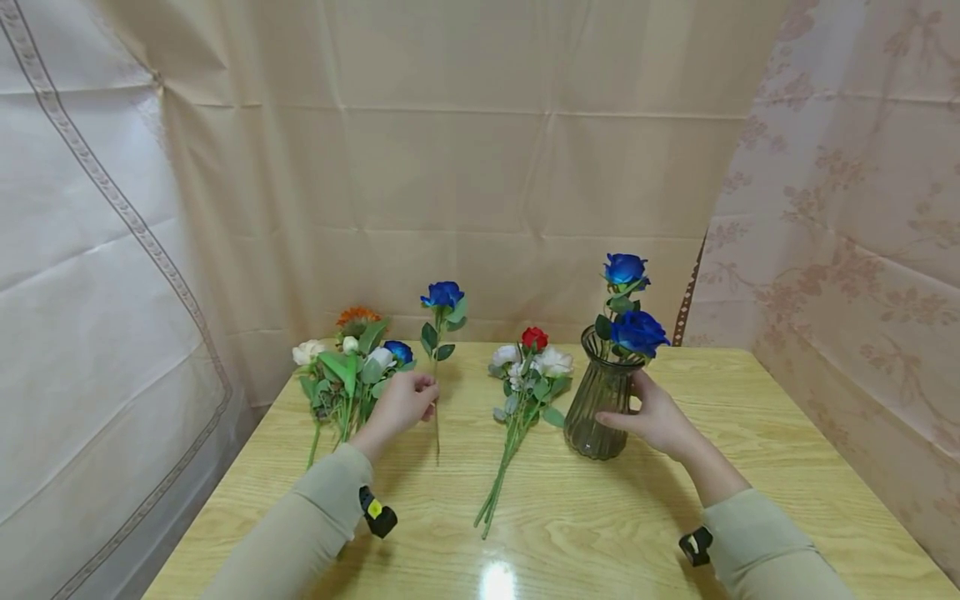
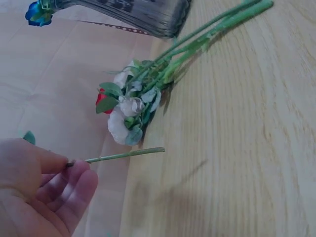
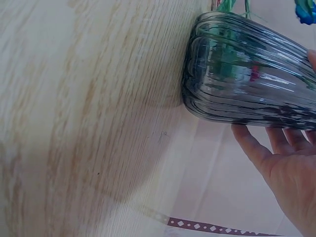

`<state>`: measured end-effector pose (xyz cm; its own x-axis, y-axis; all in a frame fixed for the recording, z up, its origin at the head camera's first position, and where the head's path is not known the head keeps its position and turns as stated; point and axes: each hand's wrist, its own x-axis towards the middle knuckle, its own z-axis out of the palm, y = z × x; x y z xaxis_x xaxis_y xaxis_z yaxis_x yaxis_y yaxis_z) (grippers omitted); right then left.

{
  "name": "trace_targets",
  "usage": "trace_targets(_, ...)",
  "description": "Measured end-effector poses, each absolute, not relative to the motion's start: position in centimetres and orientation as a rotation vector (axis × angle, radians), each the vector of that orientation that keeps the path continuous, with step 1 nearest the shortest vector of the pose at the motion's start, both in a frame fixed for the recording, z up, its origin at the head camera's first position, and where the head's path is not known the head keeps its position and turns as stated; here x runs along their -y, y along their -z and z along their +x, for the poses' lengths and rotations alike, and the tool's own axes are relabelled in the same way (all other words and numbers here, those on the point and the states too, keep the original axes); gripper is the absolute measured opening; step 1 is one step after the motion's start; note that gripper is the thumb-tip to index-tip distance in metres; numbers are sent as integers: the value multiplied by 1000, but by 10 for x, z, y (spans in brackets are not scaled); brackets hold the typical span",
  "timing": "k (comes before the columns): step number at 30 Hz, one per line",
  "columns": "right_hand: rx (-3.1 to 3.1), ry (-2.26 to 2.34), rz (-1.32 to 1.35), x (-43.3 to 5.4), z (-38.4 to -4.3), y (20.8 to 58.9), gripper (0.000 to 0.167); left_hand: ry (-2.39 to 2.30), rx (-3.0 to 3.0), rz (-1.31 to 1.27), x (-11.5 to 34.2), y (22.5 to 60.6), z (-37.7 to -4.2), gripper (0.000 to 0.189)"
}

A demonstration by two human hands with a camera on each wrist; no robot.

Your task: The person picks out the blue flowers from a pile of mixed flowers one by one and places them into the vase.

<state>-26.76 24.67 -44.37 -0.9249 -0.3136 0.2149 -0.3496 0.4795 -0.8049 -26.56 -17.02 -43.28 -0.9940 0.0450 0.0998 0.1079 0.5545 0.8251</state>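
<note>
My left hand (image 1: 405,404) pinches the stem of a blue rose (image 1: 442,295) between thumb and fingertips, the bloom upright above it. In the left wrist view the cut end of the green stem (image 2: 133,152) sticks out past the fingers, over the tabletop. On the right, my right hand (image 1: 660,417) grips a ribbed, smoky glass vase (image 1: 592,417) from its right side, thumb across the front. Two blue roses stand in the vase, an upper one (image 1: 626,269) and a lower one (image 1: 639,332) leaning out over the rim.
Between the hands lies a small bunch with white flowers (image 1: 553,362) and a red rose (image 1: 535,337), stems toward me. Left of my left hand lies another bunch with an orange flower (image 1: 358,317) and a blue rose (image 1: 398,352). Curtains (image 1: 480,167) surround the wooden table (image 1: 585,533).
</note>
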Motion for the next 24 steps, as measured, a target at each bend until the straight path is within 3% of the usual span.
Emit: trace_targets(24, 2684, -1420, 586, -248, -268, 447, 98, 1498, 2361, -428, 165, 413, -256, 16)
